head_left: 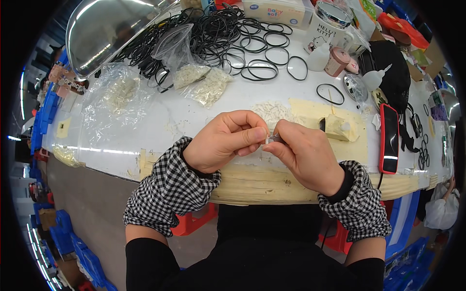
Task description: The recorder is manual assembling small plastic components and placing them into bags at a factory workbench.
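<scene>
My left hand (224,141) pinches a small white piece (266,139) between thumb and forefinger, above the table's near edge. Close against it, my right hand (309,154) grips a small grey metal-looking tool (277,138); most of it is hidden by the fingers, so its kind is unclear. The fingertips of both hands nearly meet. Just beyond them lies a loose pile of small white pieces (272,110). Clear bags of similar pale pieces (208,86) sit further back to the left. Checked sleeve covers wrap both forearms.
Black rubber rings (259,70) spread into a tangled heap at the back. A tape-wrapped block (339,128) stands right of my hands, then a red-cased phone (389,140). Behind are a lidded mug (327,29) and a squeeze bottle (376,77). Yellow tape covers the table edge (262,186).
</scene>
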Demonstrator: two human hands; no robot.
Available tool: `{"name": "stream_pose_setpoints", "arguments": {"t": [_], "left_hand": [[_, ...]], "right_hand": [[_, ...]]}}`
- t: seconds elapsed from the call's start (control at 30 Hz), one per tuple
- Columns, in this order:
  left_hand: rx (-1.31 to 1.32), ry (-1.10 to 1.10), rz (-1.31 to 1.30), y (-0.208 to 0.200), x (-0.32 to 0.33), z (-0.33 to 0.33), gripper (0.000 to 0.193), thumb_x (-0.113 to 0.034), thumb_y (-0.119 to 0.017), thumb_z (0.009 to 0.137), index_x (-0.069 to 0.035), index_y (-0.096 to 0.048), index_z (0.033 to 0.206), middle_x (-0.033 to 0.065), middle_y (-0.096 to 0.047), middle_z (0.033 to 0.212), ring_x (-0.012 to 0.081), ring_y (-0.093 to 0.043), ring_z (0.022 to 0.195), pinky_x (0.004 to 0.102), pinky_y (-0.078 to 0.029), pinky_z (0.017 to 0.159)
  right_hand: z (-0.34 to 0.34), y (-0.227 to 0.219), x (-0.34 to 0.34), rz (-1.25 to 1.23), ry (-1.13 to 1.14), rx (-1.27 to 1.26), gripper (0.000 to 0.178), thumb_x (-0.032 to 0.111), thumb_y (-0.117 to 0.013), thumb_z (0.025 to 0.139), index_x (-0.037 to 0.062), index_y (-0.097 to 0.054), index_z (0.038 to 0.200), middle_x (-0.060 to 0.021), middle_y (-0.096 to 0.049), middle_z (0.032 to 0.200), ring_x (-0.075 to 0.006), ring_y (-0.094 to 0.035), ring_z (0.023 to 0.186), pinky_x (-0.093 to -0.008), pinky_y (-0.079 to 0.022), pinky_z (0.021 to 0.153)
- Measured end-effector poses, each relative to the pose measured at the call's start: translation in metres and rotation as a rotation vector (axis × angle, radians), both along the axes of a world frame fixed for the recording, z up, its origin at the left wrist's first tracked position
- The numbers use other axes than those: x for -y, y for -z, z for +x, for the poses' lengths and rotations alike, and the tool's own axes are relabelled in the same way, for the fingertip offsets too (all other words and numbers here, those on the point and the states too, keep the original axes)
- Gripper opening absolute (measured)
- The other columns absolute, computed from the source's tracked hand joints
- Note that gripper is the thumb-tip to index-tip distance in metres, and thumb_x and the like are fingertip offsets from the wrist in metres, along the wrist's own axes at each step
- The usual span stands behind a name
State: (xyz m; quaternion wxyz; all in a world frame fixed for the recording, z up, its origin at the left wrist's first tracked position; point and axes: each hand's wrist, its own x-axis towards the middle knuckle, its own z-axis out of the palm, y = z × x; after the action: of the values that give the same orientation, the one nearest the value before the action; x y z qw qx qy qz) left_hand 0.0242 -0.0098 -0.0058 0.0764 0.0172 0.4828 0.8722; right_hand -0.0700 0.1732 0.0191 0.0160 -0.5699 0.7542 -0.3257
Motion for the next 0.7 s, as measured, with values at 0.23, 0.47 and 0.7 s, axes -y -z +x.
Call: {"name": "stream_pose_setpoints", "arguments": {"t": [0.23,0.47,0.7], "left_hand": [[0.016,-0.007,-0.034,0.0006,0.0005,0.0008,0.013,-0.015,-0.059,0.094,-0.002,-0.060,0.097,-0.0012,-0.056,0.079,0.0041,-0.049,0.068,0.0163,-0.039,0.058],[0.007,0.007,-0.025,-0.0001,0.0005,0.0005,0.013,-0.015,-0.059,0.094,-0.002,-0.061,0.097,-0.0014,-0.056,0.078,0.0039,-0.049,0.067,0.0161,-0.039,0.057],[0.020,0.003,-0.039,-0.0012,-0.0004,0.0002,0.014,-0.016,-0.059,0.094,-0.002,-0.061,0.097,-0.0017,-0.056,0.078,0.0036,-0.048,0.067,0.0160,-0.039,0.057]], "right_hand": [[0.0000,-0.0012,-0.0007,0.016,-0.026,-0.001,0.029,0.031,-0.060,0.089,0.0054,-0.049,0.080,-0.0097,-0.055,0.068,-0.0291,-0.057,0.062,-0.0384,-0.044,0.052],[-0.0003,-0.0008,-0.0007,0.001,-0.015,-0.020,0.030,0.032,-0.061,0.089,0.0053,-0.049,0.079,-0.0091,-0.053,0.067,-0.0290,-0.057,0.061,-0.0385,-0.043,0.051],[0.0001,-0.0008,-0.0010,-0.009,-0.015,-0.014,0.030,0.032,-0.061,0.089,0.0053,-0.049,0.079,-0.0093,-0.053,0.068,-0.0289,-0.056,0.061,-0.0381,-0.044,0.052]]}}
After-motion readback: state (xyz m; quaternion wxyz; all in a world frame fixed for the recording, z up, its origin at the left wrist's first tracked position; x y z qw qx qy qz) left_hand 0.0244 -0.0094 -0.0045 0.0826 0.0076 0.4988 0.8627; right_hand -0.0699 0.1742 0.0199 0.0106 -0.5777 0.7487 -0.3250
